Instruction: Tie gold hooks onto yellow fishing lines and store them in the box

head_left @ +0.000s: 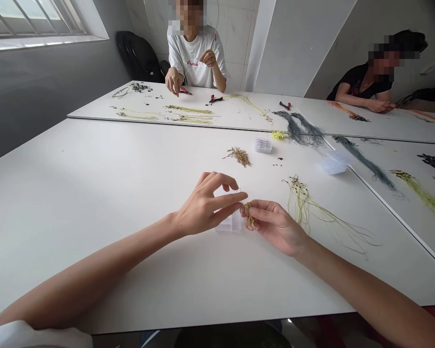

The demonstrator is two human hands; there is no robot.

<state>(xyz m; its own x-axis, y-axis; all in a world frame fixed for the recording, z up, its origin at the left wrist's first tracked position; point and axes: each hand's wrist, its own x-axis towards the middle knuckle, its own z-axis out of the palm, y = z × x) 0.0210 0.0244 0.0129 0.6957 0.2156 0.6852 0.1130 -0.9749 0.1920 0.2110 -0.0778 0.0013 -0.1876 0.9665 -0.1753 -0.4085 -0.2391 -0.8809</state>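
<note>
My right hand (275,224) pinches a small bundle of yellow-green cord (251,220), its fingers closed round it. Close against it, my left hand (210,200) has its thumb and index finger together at the top of the bundle, where a thin wire or hook seems to stick up; its other fingers are bent. Beneath the hands lies a clear plastic box (229,224), partly hidden. To the right, a bunch of yellow-green cords (300,195) with dark ends spreads over the white table (130,183). Beyond the hands is a pile of small gold pieces (239,156).
Clear boxes (263,146) (334,162), a yellow coil (279,136) and grey cords (297,128) lie farther back. Opposite, a person in a white shirt (197,60) works near red-handled pliers (215,99). Another person in black (366,87) leans at the far right.
</note>
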